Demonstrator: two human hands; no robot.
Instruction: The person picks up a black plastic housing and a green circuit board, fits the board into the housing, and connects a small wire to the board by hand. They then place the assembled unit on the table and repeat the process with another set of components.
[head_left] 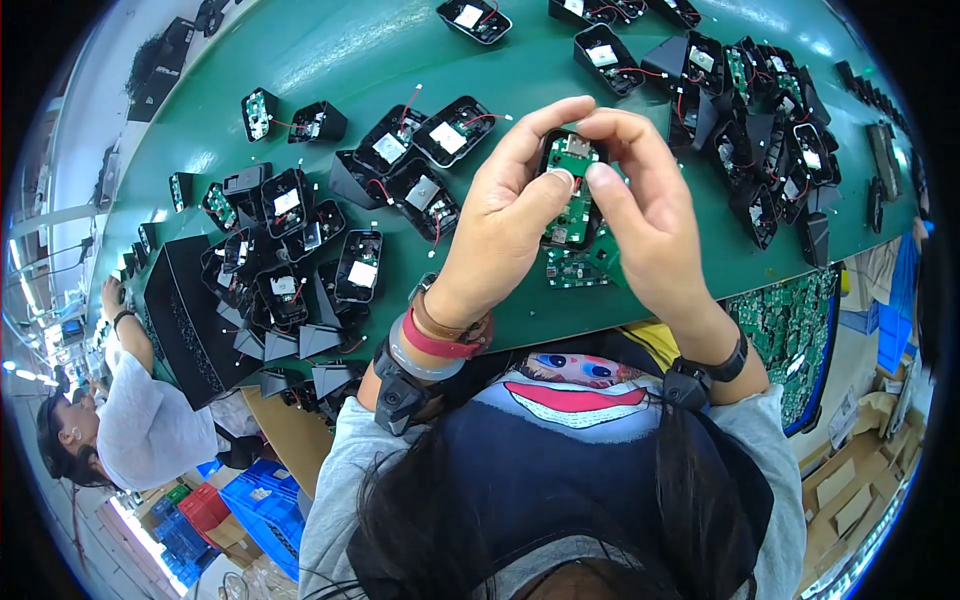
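Note:
Between my two hands is a black plastic casing with a green circuit board (571, 217) in it, held over the near part of the green table. My left hand (520, 200) wraps the casing's left side, its thumb pressing on the board. From the right, my right hand (640, 200) closes round the other side, thumb on the board close to the left thumb. A bit of red wire shows by the thumb tips. Just below the casing, more green circuit boards (577, 270) lie on the table, partly hidden by my right hand.
Open black casings with white labels and red wires (287, 200) crowd the green table (400, 75) at left; another heap (765, 150) lies at right. A black foam-lined box (190, 320) stands left. A tray of circuit boards (780, 340) is by my right elbow. A co-worker (150, 430) sits far left.

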